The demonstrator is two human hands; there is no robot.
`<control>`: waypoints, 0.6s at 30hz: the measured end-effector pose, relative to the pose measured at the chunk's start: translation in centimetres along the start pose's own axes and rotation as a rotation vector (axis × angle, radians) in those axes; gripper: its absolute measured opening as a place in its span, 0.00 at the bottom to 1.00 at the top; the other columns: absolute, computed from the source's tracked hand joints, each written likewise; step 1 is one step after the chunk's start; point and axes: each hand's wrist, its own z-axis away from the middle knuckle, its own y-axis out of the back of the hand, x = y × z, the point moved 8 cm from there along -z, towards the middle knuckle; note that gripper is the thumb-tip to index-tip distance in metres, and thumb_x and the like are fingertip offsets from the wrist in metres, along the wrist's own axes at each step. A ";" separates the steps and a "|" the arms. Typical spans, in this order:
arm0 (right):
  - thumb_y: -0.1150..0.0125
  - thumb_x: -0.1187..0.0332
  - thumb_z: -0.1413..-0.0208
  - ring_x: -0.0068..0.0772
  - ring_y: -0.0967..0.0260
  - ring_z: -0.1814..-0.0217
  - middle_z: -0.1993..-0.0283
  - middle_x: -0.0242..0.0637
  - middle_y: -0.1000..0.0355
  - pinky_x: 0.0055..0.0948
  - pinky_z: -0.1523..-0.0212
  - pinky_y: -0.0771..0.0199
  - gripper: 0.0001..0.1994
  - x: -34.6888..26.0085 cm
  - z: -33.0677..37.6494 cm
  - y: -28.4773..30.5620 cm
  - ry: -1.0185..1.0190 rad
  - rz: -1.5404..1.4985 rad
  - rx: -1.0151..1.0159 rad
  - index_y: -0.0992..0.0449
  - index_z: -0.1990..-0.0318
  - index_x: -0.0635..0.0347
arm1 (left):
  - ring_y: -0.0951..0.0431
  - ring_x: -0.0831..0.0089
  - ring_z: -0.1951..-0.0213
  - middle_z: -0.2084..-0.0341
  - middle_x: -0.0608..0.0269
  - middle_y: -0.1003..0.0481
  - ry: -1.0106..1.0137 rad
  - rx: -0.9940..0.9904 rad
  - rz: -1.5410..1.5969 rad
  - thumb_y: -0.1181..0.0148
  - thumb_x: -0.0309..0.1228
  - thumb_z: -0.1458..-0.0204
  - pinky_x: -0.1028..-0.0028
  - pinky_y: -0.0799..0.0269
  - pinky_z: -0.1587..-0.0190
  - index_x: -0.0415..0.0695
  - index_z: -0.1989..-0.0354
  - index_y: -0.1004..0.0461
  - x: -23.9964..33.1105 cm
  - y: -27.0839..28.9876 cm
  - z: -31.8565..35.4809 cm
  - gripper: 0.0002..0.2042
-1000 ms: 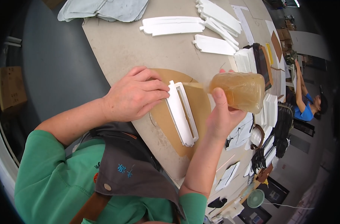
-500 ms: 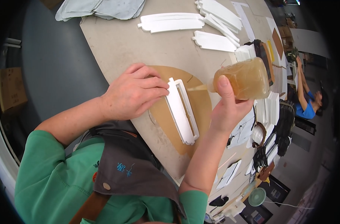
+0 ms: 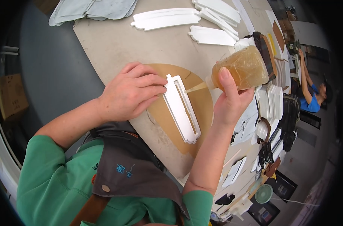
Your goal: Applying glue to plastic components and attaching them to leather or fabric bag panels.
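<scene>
Beige worktable [image 3: 115, 45]; round brown cardboard mat [image 3: 201, 109] near its edge; amber translucent plastic glue bottle [image 3: 241, 71], now tipped lower, nozzle right of the slotted white foam strip [image 3: 181, 109], right hand [image 3: 228, 101] clamped around it; left hand [image 3: 131, 92] fingertips pressing that strip's left edge

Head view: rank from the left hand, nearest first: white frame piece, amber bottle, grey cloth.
1. white frame piece: under the left hand fingertips, on the brown sheet.
2. amber bottle: to the right, held in the right hand.
3. grey cloth: table's far top-left edge.
</scene>
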 end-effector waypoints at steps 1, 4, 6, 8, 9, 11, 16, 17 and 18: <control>0.31 0.75 0.50 0.36 0.25 0.51 0.52 0.40 0.27 0.36 0.44 0.26 0.24 0.1 -0.1 -0.2 0.012 -0.049 -0.004 0.32 0.45 0.66 | 0.26 0.62 0.52 0.54 0.66 0.22 0.004 -0.004 -0.001 0.35 0.26 0.55 0.61 0.34 0.47 0.45 0.58 0.20 0.0 0.0 0.0 0.13; 0.31 0.76 0.50 0.35 0.25 0.51 0.52 0.41 0.27 0.35 0.44 0.27 0.24 0.6 -0.5 -0.8 0.028 -0.120 0.015 0.32 0.45 0.66 | 0.26 0.62 0.51 0.54 0.67 0.23 0.004 -0.003 -0.001 0.35 0.26 0.55 0.61 0.34 0.47 0.45 0.58 0.20 0.1 0.0 -0.1 0.13; 0.32 0.77 0.51 0.35 0.25 0.51 0.52 0.41 0.27 0.35 0.45 0.27 0.24 0.5 -0.4 -0.6 0.032 -0.141 0.036 0.32 0.45 0.66 | 0.26 0.62 0.51 0.53 0.67 0.23 0.001 0.003 0.002 0.36 0.26 0.54 0.61 0.33 0.47 0.45 0.58 0.20 0.2 0.0 -0.1 0.13; 0.26 0.74 0.55 0.25 0.28 0.57 0.56 0.35 0.27 0.26 0.52 0.28 0.25 0.6 -0.2 -0.4 -0.032 -0.142 0.064 0.30 0.49 0.63 | 0.26 0.63 0.51 0.53 0.68 0.23 0.009 -0.022 -0.010 0.36 0.25 0.54 0.61 0.33 0.47 0.45 0.58 0.21 0.0 -0.2 0.0 0.13; 0.26 0.74 0.55 0.25 0.28 0.57 0.56 0.35 0.27 0.26 0.52 0.28 0.25 0.5 -0.1 -0.2 -0.034 -0.143 0.065 0.30 0.49 0.63 | 0.26 0.63 0.51 0.53 0.68 0.23 0.010 -0.023 -0.010 0.36 0.25 0.54 0.61 0.33 0.47 0.45 0.58 0.21 0.0 -0.2 0.0 0.13; 0.26 0.74 0.56 0.25 0.28 0.57 0.56 0.35 0.27 0.26 0.52 0.29 0.26 0.5 0.3 0.6 -0.078 -0.122 0.065 0.30 0.49 0.64 | 0.26 0.63 0.51 0.54 0.68 0.22 0.004 -0.017 -0.010 0.36 0.25 0.54 0.61 0.33 0.47 0.45 0.58 0.21 0.0 -0.1 -0.1 0.13; 0.26 0.74 0.56 0.26 0.28 0.57 0.57 0.36 0.27 0.27 0.52 0.29 0.26 0.5 1.2 2.2 -0.090 -0.074 0.054 0.30 0.49 0.64 | 0.26 0.62 0.51 0.55 0.67 0.22 0.006 -0.002 -0.005 0.37 0.24 0.54 0.62 0.34 0.47 0.45 0.57 0.21 0.0 -0.1 -0.1 0.13; 0.27 0.74 0.56 0.26 0.28 0.57 0.57 0.36 0.27 0.27 0.52 0.29 0.26 0.6 1.4 2.6 -0.096 -0.069 0.053 0.30 0.49 0.65 | 0.26 0.62 0.51 0.55 0.66 0.22 0.009 0.004 -0.005 0.37 0.24 0.53 0.62 0.34 0.48 0.45 0.57 0.22 0.0 0.0 -0.2 0.13; 0.27 0.74 0.56 0.26 0.28 0.57 0.57 0.36 0.27 0.27 0.52 0.29 0.26 0.7 1.5 3.1 -0.096 -0.064 0.062 0.30 0.49 0.65 | 0.26 0.62 0.51 0.55 0.66 0.22 0.003 0.001 0.002 0.37 0.24 0.53 0.62 0.34 0.48 0.45 0.57 0.22 0.1 0.0 -0.3 0.13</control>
